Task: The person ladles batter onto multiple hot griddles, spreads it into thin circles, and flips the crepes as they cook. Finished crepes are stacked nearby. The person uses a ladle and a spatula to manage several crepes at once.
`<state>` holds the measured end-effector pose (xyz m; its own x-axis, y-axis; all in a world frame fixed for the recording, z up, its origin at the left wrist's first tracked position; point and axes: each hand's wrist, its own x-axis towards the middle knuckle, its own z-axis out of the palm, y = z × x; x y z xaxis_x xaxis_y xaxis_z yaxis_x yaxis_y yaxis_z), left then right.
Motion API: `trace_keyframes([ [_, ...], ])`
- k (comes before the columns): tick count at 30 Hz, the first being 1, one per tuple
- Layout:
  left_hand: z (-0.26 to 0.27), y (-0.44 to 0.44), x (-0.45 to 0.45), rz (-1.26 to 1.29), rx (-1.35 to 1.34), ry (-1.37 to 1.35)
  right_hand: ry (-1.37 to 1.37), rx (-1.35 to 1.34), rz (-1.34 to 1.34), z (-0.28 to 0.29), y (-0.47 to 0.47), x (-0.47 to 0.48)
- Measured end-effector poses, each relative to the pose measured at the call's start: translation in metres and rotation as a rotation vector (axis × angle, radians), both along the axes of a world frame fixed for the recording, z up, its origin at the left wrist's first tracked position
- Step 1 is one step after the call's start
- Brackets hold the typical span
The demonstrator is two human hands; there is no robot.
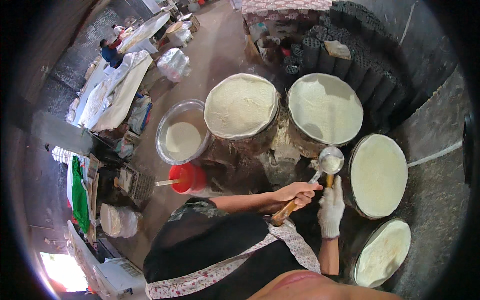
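Note:
My left hand [296,194], bare, is closed around the wooden-handled metal ladle [331,160], whose round bowl holds some pale matter. My right hand [331,210], in a white knitted glove, points up just below the bowl; a short yellowish rod [329,180] shows at its fingers, and its grip on it is unclear. Round drums topped with pale, floury-looking sheets stand around: one at the upper middle [242,105], one at the upper right [325,108], one at the right [379,176] and one at the lower right [384,253].
A clear basin of pale liquid [183,140] and a red bucket [187,178] with a stick stand at left. Perforated black coal briquettes [339,67] are stacked behind the drums. Another person [111,52] is at a long covered table far off at upper left.

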<state>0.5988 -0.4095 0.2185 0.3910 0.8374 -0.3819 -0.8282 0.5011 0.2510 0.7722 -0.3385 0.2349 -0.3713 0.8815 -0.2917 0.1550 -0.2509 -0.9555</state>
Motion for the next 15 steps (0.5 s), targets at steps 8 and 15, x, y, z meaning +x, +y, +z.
trace_keyframes([
  [8,-0.035,-0.071,-0.021,0.016,-0.169,0.186,-0.025,-0.113,0.393,-0.054,-0.037,-0.012],
  [15,-0.081,-0.101,-0.034,0.11,-0.386,0.028,-0.275,-0.748,-0.351,-0.291,0.047,0.079],
])
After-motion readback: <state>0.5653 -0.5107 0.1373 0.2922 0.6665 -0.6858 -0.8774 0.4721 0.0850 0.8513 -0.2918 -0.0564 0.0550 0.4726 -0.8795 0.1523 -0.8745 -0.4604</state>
